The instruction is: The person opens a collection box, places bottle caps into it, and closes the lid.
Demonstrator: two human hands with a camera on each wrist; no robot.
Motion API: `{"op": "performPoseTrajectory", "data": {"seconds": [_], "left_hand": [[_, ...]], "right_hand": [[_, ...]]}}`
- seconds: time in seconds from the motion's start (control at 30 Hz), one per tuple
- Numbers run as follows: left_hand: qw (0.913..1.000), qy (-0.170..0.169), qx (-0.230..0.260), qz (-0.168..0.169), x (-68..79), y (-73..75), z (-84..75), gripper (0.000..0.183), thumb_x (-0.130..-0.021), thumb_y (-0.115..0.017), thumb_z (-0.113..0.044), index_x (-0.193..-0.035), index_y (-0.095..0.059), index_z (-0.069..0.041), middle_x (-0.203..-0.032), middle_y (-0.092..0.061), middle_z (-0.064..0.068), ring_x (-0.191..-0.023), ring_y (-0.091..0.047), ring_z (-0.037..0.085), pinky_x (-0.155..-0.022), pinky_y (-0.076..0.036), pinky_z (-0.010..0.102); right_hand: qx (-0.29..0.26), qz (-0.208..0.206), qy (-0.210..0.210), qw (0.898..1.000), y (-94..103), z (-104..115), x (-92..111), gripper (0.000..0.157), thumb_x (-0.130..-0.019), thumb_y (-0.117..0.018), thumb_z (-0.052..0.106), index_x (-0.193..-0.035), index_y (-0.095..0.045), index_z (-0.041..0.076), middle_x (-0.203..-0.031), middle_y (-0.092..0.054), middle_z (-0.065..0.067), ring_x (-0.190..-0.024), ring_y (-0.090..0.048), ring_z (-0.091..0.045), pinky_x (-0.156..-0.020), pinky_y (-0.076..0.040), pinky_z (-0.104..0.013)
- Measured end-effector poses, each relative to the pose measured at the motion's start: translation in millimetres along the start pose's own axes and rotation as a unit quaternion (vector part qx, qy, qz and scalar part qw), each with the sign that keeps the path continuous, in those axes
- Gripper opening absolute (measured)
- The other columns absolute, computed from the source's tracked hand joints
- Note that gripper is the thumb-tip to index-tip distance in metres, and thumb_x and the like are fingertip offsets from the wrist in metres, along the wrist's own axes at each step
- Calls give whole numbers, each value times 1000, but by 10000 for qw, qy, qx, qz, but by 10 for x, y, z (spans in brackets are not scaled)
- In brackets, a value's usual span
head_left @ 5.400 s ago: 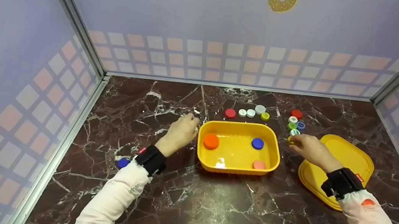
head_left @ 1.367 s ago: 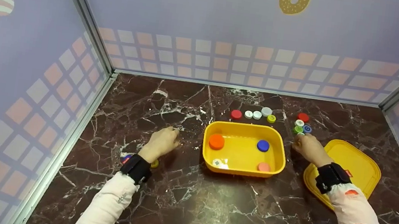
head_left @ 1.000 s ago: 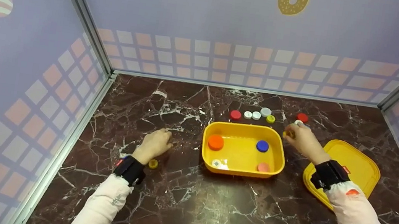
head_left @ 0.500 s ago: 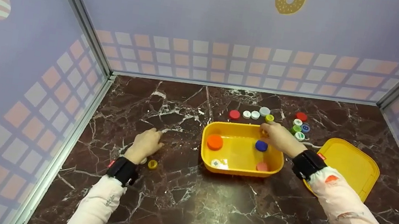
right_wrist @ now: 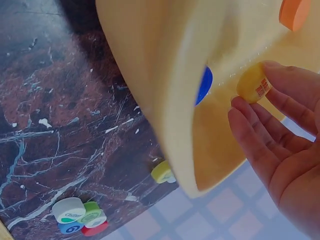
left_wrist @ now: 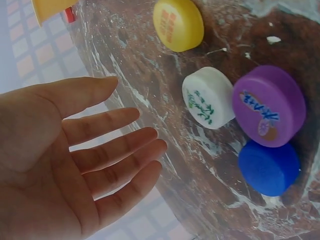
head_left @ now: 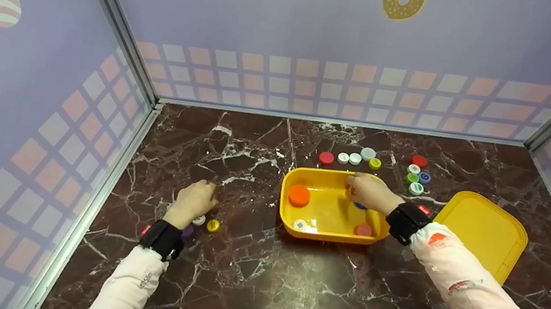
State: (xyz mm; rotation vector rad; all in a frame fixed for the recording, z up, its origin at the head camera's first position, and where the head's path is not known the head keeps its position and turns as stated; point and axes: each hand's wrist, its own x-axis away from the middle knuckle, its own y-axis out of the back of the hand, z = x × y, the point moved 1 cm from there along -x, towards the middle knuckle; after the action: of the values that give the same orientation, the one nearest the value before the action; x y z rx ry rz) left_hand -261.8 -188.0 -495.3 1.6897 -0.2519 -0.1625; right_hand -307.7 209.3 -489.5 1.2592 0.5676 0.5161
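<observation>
My right hand [head_left: 371,192] pinches a yellow bottle cap [right_wrist: 254,83] between thumb and fingertips, over the inside of the yellow plastic box [head_left: 329,234]. Below in the box lie an orange cap [head_left: 299,196], a pink cap [head_left: 364,230], a white cap [head_left: 300,225] and a partly hidden blue cap [right_wrist: 204,86]. My left hand [head_left: 191,203] hovers over the table at the left, fingers relaxed and holding nothing. Close by are another yellow cap [left_wrist: 178,25], a white cap [left_wrist: 208,98], a purple cap [left_wrist: 269,106] and a blue cap [left_wrist: 269,168].
Behind the box, a row of caps runs from a red cap [head_left: 326,158] to a yellow-green cap [head_left: 374,163]. Several more, among them a white-and-green cap [head_left: 416,188], cluster at the back right. A yellow lid [head_left: 489,230] lies right of the box, partly under the right arm.
My right hand has carried a yellow cap leftward from the right-hand cluster to over the box. My left hand has drawn back leftward, uncovering caps. A white cap now lies in the box.
</observation>
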Motion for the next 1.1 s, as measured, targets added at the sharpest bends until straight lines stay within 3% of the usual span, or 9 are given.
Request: {"op": "performPoseTrajectory", "data": {"seconds": [0.17,0.43,0.6,0.77,0.9,1.1], "left_hand": [[9999,27,-46,104,19,-11,9,29,-82,-64,-18,-102,-60,3,-94,-55,19,-83,-57,34,-64,-47,47],[10000,6,-49,23,13,-13,16,30,-81,-65,-18,-101,-60,4,-94,-55,18,-82,-58,35,-63,-47,48],[9999,59,28,87,24,-18,28,32,-81,-65,-17,-105,-59,4,-97,-55,19,-84,-57,35,-64,-46,48],[9994,203,94,262,34,-28,30,40,-81,-65,-19,-113,-56,4,-105,-54,21,-88,-56,37,-68,-45,50],[9987,276,116,400,51,-38,36,39,-80,-67,-20,-110,-57,4,-109,-53,23,-90,-56,39,-69,-45,51],[9951,234,61,959,100,-41,29,40,-81,-66,-17,-112,-55,5,-109,-51,26,-96,-53,40,-73,-43,51]], "right_hand": [[-244,-10,265,9994,-52,-30,-34,10,-75,-67,3,-80,-58,2,-69,-53,-5,-63,-53,-20,-58,-45,-33],[-172,360,-192,9990,-25,18,-31,22,-77,-69,8,-91,-59,-6,-80,-57,-17,-69,-53,-27,-65,-44,-39],[-40,167,-333,9993,25,11,-3,28,-76,-72,15,-92,-60,-4,-81,-57,-16,-74,-55,-31,-68,-44,-42],[-89,150,-442,9989,23,-8,5,30,-75,-73,17,-93,-60,-4,-80,-55,-15,-72,-54,-30,-65,-44,-43],[-130,195,-498,9985,17,-11,2,31,-76,-73,16,-95,-60,-4,-82,-55,-16,-73,-54,-29,-65,-44,-42],[-220,177,-526,9982,72,-5,-1,32,-75,-73,15,-97,-60,-5,-86,-56,-17,-76,-55,-29,-68,-45,-41]]}}
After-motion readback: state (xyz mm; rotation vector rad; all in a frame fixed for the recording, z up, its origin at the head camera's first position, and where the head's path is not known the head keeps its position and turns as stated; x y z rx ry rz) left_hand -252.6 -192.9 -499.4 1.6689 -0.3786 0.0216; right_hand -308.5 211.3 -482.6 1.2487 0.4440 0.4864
